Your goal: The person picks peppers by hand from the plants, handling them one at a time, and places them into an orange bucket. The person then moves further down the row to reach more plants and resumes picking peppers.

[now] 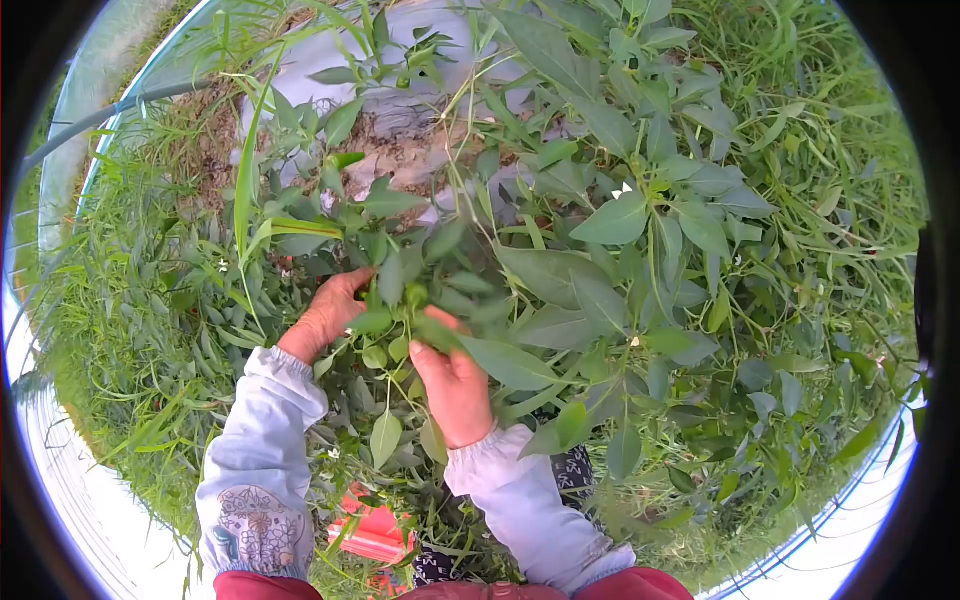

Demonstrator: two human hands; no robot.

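Observation:
Both hands are in among the leaves of a green pepper plant [388, 438]. My left hand [330, 312] reaches into the foliage, its fingertips hidden behind leaves. To its right, my right hand [452, 385] has its thumb and fingers bent around leaves and stems, partly covered by a long leaf. Between the hands are small green round shapes [375, 357] that look like peppers. Some leaves above my right hand are blurred. What either hand holds, if anything, is hidden.
Whitish plastic sheet [410, 45] with bare soil [385, 155] lies beyond the plants. Taller leafy branches [640, 215] spread at the right, tall grass [840, 130] behind. A red object [372, 530] sits low between the forearms. A curved pipe [120, 108] crosses the upper left.

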